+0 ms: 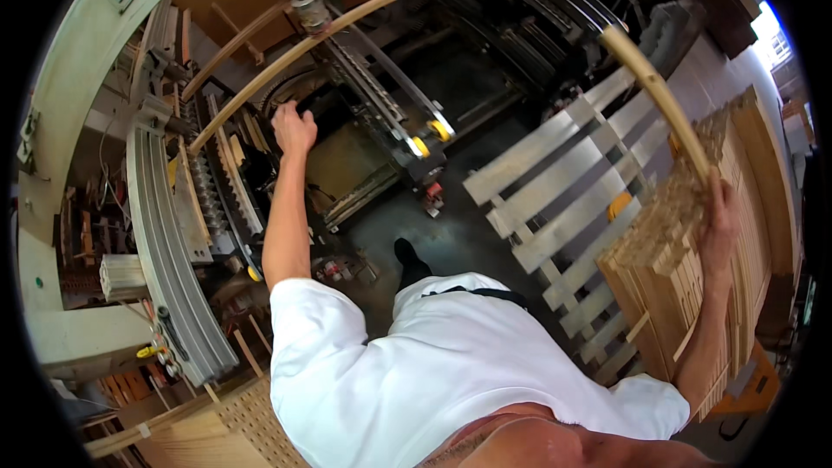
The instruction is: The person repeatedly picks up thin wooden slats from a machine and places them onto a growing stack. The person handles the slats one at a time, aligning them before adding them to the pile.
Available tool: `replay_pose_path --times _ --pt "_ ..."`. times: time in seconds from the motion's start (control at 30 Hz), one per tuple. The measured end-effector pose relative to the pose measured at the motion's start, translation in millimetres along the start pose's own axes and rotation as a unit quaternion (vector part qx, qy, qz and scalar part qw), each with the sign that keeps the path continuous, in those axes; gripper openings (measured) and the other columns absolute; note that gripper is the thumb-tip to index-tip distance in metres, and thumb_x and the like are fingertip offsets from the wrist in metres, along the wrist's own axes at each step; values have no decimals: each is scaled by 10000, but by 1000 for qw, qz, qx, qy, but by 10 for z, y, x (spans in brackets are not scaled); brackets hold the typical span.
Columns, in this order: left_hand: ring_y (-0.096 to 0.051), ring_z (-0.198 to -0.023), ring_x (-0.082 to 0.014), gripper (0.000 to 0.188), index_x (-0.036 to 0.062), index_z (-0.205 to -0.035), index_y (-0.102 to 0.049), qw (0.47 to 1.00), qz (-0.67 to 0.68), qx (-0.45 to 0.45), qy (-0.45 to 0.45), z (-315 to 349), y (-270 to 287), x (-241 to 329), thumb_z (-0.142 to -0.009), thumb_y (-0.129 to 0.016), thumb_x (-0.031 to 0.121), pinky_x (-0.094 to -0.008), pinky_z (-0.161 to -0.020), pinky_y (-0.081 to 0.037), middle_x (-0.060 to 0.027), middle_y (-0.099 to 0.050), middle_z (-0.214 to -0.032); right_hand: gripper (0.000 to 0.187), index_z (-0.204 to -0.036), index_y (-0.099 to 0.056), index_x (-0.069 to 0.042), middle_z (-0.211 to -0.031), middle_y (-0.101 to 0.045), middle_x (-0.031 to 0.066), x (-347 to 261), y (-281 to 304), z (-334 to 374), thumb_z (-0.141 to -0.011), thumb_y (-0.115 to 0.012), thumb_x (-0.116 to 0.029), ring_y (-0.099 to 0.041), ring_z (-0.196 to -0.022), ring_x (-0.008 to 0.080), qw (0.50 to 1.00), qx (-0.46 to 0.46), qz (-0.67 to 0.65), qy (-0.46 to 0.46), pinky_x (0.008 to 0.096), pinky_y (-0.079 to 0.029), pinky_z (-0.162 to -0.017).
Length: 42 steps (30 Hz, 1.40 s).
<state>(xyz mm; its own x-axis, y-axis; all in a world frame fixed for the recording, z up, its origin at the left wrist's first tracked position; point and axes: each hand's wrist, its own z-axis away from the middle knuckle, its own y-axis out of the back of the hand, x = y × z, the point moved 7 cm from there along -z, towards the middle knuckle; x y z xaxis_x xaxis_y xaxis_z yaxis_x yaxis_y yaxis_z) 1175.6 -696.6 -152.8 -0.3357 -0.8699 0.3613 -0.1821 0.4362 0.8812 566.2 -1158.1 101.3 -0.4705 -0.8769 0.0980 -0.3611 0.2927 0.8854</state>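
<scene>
My right hand (719, 217) is wrapped round the lower end of a wooden strip (660, 100), which tilts up and away to the left. Right beside that hand lies a large stack of wooden strips (663, 273), their ends facing me. My left hand (295, 128) reaches forward into the machine with its fingers loosely bent and apart; nothing shows in it. Just beyond it, another long wooden strip (277, 65) slants across the machine below a metal spindle head (310, 13). A further strip (230, 45) lies behind that one.
A grey metal rail (169, 251) runs along the left side. Ahead stands the machine's beam (373, 78) with yellow-capped ends. A slatted pallet (555, 182) is under and beside the stack at the right. At lower left is a perforated wooden board (260, 416).
</scene>
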Motion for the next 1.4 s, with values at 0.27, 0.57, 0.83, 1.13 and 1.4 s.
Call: replay_pose_path --times 0.27,0.57,0.83,1.13,1.4 --pt "-212 -1493 -383 826 120 -1549 -296 978 -182 -96 28 -1643 -154 -795 -884 -679 424 -578 -1188 -194 -152 -322 -1583 541 -1287 -621 -55 -1025 -578 143 -2521 -649 -1260 -775 -593 115 -584 -913 308 984 -76 -67 145 403 -509 -776" --pt "-676 -867 -373 388 65 -1068 -648 989 43 -111 -89 -34 -45 31 -836 -749 359 -497 -748 -545 -177 -653 -963 589 -1281 -574 -50 -977 -546 166 -4379 -1843 -2378 -708 -590 84 -557 -931 366 923 -127 -161 325 450 -489 -802" --pt "-656 -922 -401 295 59 -1070 -658 936 196 -291 -29 1814 515 562 -873 -705 273 -517 -765 -512 -185 -678 -965 471 -1233 -594 -63 -1021 -577 213 -6707 -2886 -3003 -768 -615 11 -586 -971 410 823 -102 -256 497 482 -516 -830" --pt "-636 -890 -368 309 74 -1095 -646 949 125 -250 149 2534 1258 607 -864 -717 267 -490 -739 -497 -142 -639 -914 262 -1125 -658 -139 -1058 -656 149 -7875 -3798 -3484 -888 -548 -135 -651 -998 354 872 -41 -225 433 458 -531 -821" --pt "-645 -828 -350 325 69 -1065 -671 940 106 -156 284 2947 1803 690 -821 -759 265 -443 -694 -509 -123 -638 -849 260 -1133 -670 -144 -1053 -669 151 -7914 -3988 -3807 -891 -580 -174 -664 -958 341 864 -32 -235 444 470 -515 -817"
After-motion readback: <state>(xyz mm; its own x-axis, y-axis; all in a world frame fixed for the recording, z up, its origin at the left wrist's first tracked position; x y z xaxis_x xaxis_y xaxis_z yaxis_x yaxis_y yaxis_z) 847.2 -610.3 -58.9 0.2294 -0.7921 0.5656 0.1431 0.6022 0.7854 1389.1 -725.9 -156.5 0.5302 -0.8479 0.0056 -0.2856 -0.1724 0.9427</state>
